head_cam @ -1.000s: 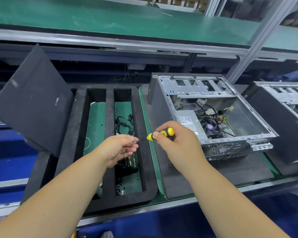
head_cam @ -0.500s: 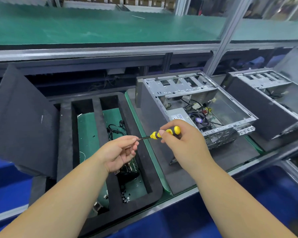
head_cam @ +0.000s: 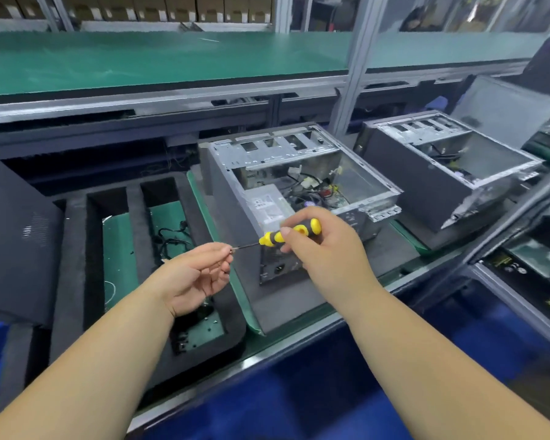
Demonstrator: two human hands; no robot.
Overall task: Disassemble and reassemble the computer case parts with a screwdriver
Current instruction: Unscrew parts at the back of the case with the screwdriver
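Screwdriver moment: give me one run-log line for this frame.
right hand: grips screwdriver handle | left hand: pinches its tip | open computer case: untouched behind | phase: tool prep

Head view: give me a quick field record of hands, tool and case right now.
right hand: grips the screwdriver by its yellow-black handle
left hand: fingertips pinch at the screwdriver tip
open computer case: side panel off, behind the hands, untouched
foam tray: left of the case, cable inside
second case: right, open
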